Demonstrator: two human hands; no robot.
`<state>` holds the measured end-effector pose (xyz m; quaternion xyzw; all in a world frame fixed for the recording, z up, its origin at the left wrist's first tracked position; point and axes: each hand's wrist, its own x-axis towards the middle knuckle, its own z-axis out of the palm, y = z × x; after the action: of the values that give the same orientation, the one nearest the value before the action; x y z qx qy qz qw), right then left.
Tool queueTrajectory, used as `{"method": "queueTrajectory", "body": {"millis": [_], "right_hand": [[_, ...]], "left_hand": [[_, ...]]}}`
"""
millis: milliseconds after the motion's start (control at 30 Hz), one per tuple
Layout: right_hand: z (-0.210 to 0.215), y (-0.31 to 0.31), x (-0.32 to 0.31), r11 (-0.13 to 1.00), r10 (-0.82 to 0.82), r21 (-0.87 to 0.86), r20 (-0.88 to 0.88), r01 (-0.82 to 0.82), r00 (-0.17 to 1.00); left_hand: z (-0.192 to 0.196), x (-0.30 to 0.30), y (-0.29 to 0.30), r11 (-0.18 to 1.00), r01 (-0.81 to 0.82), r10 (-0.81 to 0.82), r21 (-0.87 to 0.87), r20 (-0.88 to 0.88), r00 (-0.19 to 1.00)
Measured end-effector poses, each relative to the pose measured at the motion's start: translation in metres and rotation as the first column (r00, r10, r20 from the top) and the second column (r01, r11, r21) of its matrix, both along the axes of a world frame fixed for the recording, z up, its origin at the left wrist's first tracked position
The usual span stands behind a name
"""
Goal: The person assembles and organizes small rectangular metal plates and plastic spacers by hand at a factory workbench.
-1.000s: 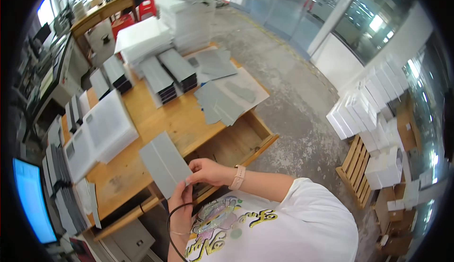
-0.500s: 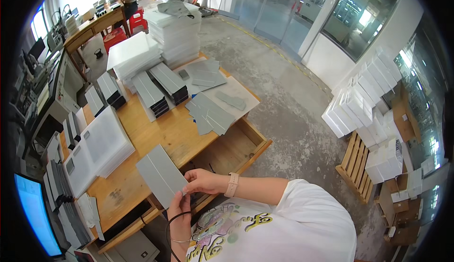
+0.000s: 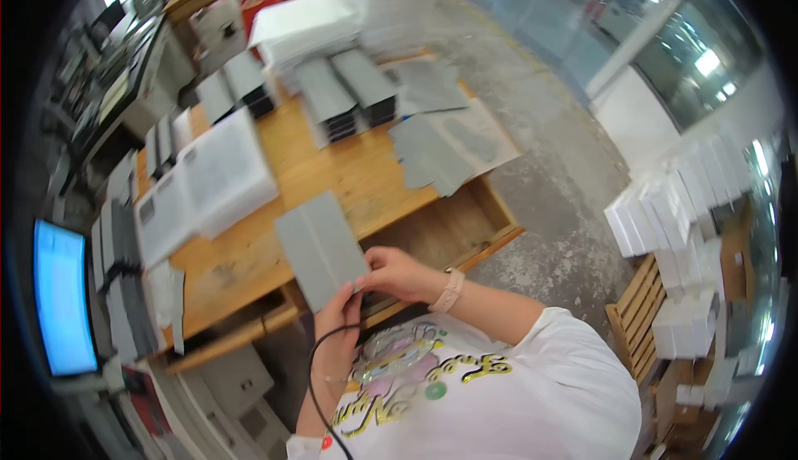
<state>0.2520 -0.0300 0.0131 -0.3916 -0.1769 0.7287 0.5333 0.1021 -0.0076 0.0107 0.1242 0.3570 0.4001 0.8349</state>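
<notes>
A flat grey rectangular panel (image 3: 320, 240) with a thin pale line across it is tilted over the near edge of the wooden table (image 3: 241, 269). At its near corner my left hand (image 3: 336, 325) grips the edge with closed fingers. My right hand (image 3: 401, 274) pinches the same corner from the right, and the two hands' fingertips almost meet. A dark cable (image 3: 314, 377) runs along my left forearm. Farther off, loose grey panels (image 3: 428, 154) lie fanned out at the table's right side, beyond an open drawer (image 3: 449, 226).
Stacks of grey panels (image 3: 363, 78) stand toward the table's back. Frosted plastic sheets (image 3: 229, 173) are piled on the left, near a lit monitor (image 3: 61, 298). White stacked sheets (image 3: 303, 24) rise behind. White boxes (image 3: 657, 211) and a wooden pallet (image 3: 636, 314) are on the right.
The view has swung, so the table and hands appear farther right, and the picture is blurred. Both hands keep their hold on the panel's corner.
</notes>
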Motion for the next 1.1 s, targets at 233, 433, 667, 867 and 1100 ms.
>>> {"method": "queueTrajectory", "body": {"millis": [233,433,667,867,1100], "right_hand": [[0.003,0.000,0.008,1.000,0.006,-0.004,0.004,-0.006,1.000],[0.002,-0.002,0.007,1.000,0.005,0.009,0.034,-0.005,0.999],[0.000,0.001,0.006,1.000,0.005,-0.027,-0.034,-0.006,0.999],[-0.003,0.002,0.006,1.000,0.015,-0.017,-0.020,-0.015,1.000],[-0.006,0.002,0.005,1.000,0.014,-0.026,-0.044,-0.015,0.999]], "left_hand": [[0.002,0.005,0.003,1.000,-0.008,0.009,-0.013,0.037,0.999],[0.010,0.003,0.002,1.000,0.012,-0.011,-0.002,0.030,0.999],[0.012,0.000,0.003,0.997,0.074,-0.074,-0.013,0.020,0.997],[0.016,-0.001,0.003,0.996,0.085,-0.085,0.000,0.031,0.996],[0.014,-0.001,0.004,0.996,0.088,-0.088,-0.017,0.009,0.996]]}}
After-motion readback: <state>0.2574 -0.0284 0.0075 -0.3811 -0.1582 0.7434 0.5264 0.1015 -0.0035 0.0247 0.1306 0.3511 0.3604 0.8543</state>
